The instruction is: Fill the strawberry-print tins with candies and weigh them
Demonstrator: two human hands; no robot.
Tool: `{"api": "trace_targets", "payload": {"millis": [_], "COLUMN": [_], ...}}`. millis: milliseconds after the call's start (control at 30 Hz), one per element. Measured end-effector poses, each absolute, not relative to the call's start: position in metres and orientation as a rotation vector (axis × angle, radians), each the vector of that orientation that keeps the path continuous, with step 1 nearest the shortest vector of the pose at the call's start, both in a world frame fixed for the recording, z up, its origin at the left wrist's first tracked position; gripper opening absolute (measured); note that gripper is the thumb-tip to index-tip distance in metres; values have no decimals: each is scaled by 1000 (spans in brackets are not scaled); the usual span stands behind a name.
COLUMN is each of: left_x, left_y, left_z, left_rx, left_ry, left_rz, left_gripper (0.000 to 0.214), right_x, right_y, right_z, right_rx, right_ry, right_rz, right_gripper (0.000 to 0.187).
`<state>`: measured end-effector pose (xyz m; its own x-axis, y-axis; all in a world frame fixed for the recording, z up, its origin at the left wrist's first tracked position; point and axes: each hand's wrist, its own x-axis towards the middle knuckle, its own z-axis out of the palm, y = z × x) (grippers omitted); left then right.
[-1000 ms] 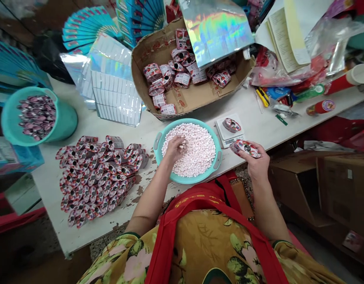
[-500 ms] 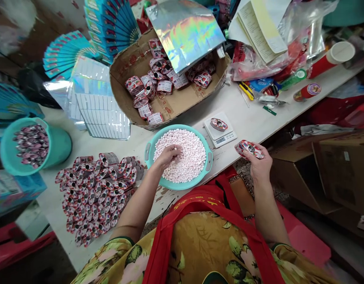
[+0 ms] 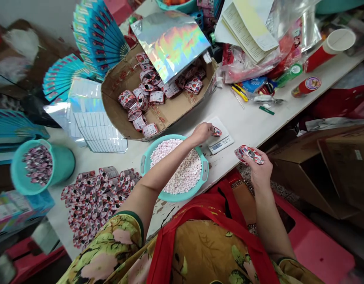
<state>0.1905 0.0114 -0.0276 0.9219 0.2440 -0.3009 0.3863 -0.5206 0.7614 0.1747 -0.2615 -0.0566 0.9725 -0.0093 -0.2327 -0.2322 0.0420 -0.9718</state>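
Note:
My left hand [image 3: 202,133] is over the left part of the small white digital scale [image 3: 223,145], fingers pinched together at the edge of an oval, red-printed candy box [image 3: 217,131] that rests on it. Whatever the fingertips pinch is hidden. My right hand [image 3: 261,167] grips another oval candy box [image 3: 248,154] with a dark hole in its top, held right of the scale past the table edge. Below my left forearm stands a turquoise basin [image 3: 205,169] of small pale pink candies [image 3: 182,173], partly covered by the arm.
Many similar boxes [image 3: 93,197] stand packed together at left on the table. Behind the basin is a cardboard box [image 3: 176,118] with more of them and a shiny holographic sheet [image 3: 173,43]. A turquoise bucket [image 3: 62,161] holds small wrapped pieces. A yellow cutter [image 3: 240,92] lies at right.
My left hand has moved from the candies in the basin up and right to the box on the scale. My right hand still holds its box in about the same place.

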Motion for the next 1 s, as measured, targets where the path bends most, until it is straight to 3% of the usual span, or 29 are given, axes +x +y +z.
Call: {"api": "trace_targets", "payload": {"millis": [133, 367, 500, 667, 733, 1000], "left_x": [205, 204, 205, 184, 173, 169], "left_y": [10, 11, 16, 37, 45, 42], "left_z": [-40, -38, -31, -24, -23, -26], "left_rx": [2403, 2299, 1970, 1218, 1144, 1955], "left_ry": [336, 381, 523, 746, 800, 529], "left_rz": [-223, -145, -90, -61, -67, -187], "left_gripper": [22, 27, 26, 11, 17, 17], "right_x": [176, 180, 181, 181, 180, 176], "right_y": [-271, -271, -266, -266, -268, -270], "right_z": [-65, -71, -70, -73, -75, -75], "right_rx": [-1525, -1494, -1494, -1475, -1466, -1517], "right_ry": [226, 251, 238, 231, 239, 263], "right_rz": [162, 166, 174, 156, 152, 148], "right_gripper": [54, 54, 55, 56, 56, 57]}}
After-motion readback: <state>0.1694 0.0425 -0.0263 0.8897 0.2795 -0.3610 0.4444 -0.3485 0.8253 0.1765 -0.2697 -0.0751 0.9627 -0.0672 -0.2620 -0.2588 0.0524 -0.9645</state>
